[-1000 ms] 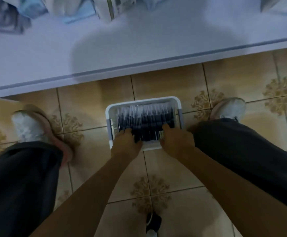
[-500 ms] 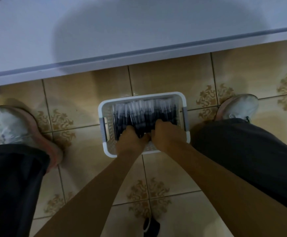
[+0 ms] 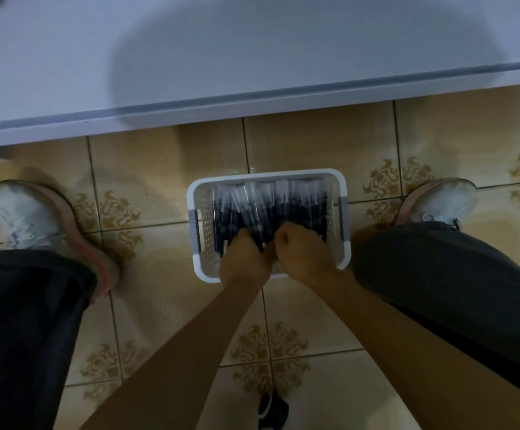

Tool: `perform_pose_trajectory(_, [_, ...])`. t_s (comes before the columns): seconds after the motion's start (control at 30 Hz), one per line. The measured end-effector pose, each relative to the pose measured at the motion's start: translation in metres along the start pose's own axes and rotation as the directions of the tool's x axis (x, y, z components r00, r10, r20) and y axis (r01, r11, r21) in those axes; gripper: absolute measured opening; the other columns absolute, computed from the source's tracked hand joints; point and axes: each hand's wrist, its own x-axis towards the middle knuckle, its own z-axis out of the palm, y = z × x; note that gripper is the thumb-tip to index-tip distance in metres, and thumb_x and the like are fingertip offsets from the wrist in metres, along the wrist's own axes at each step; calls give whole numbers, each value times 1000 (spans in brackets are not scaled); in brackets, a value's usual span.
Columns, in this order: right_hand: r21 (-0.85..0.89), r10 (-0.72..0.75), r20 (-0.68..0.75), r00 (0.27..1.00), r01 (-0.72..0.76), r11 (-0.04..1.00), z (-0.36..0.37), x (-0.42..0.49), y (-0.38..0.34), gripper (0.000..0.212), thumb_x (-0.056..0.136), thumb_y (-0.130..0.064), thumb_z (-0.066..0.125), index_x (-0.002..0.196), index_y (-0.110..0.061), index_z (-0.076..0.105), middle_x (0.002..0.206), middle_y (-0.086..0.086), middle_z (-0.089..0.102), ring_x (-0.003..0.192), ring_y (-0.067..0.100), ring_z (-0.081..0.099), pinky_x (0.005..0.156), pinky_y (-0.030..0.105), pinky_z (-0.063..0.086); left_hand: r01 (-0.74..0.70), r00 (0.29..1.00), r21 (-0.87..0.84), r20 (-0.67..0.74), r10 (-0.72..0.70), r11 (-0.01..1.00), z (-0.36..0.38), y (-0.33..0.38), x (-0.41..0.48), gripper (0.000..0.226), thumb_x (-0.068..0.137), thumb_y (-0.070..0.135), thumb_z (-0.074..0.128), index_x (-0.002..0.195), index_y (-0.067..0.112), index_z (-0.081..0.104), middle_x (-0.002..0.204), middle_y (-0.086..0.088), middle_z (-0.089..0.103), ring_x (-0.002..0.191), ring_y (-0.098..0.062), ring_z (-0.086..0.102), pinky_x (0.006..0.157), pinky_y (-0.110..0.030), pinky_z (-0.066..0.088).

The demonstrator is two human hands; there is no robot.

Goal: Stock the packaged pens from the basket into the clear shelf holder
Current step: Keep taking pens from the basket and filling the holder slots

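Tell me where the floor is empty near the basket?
Bare tiles lie between the basket and the left shoe, and between basket and white shelf. Crowded: inside the basket, where left hand and right hand grip packaged pens; the right leg crowds it.

The one camera sits on the person's head and, wide-angled, faces forward and steeply down, close over the two forearms [image 3: 190, 352], with the white basket [image 3: 268, 175] of packaged pens [image 3: 283, 209] on the tiled floor [image 3: 165, 169] near mid-frame, the left shoe [image 3: 26, 212] and right shoe [image 3: 441, 200] at the sides and the pale shelf [image 3: 66, 72] across the top.
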Motion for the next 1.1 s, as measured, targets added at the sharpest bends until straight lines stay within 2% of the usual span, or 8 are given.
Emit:
perform_pose_trajectory(0.27, [262,73,61,995,-87,961,0,3,-1,23,97,-12,43,85,-4,61,79,9,60,72,19,54,69,35,48,25,997,-136,69,-16,990,-5,-1,1,20,92,26,58,97,9,49,73,2,51,66,-16,52,51,-26,36])
perform_pose_trajectory(0.4, [395,126,114,986,-161,904,2,6,1,12,96,-15,50,94,-9,60,80,-2,55,80,14,52,68,26,43,12,998,-274,57,4,962,-8,-4,0,17,91,22,63,93,8,54,71,1,55,63,-15,53,50,-22,36])
perform_pose_trajectory(0.53, [458,142,118,983,-181,870,6,5,0,8,95,-13,52,89,-11,56,74,-1,50,68,9,47,56,17,36,34,992,-407,127,19,913,-13,-3,0,13,92,13,60,80,9,56,66,0,56,60,-12,53,55,-23,41])
perform_pose_trajectory(0.7, [378,142,29,989,-142,915,4,-2,-4,25,98,-14,46,119,-9,57,102,10,61,89,24,59,78,31,48,77,993,-474,115,-25,877,-20,-2,-5,11,94,16,57,88,9,63,71,2,59,66,-11,55,58,-18,43])
perform_pose_trajectory(0.77, [358,142,-31,989,-122,926,1,-6,-5,31,99,-15,45,128,-7,50,112,14,61,98,29,59,82,33,47,124,991,-496,104,-83,859,-24,0,-9,17,95,17,56,80,17,61,73,0,60,69,-15,55,64,-25,44])
perform_pose_trajectory(0.87, [356,147,-88,985,-107,928,-2,-12,-5,31,98,-14,46,128,-5,48,111,16,62,97,30,59,79,33,46,141,990,-477,69,-123,868,-31,1,-14,24,95,19,55,71,23,57,73,-2,59,70,-17,54,70,-29,43])
perform_pose_trajectory(1.0, [390,154,-113,981,-99,916,-7,-23,-7,29,98,-11,46,125,-3,49,111,18,61,99,32,59,81,34,46,112,993,-366,23,-112,924,-42,-2,-22,24,95,25,56,73,14,60,64,-3,54,58,-13,50,50,-20,39])
perform_pose_trajectory(1.1, [383,130,-134,982,-70,921,-11,-33,-11,27,99,-15,47,123,-4,52,107,19,63,97,33,59,77,33,46,118,991,-377,-9,-131,919,-48,0,-33,26,95,27,55,77,9,63,65,-4,56,58,-14,50,55,-23,35])
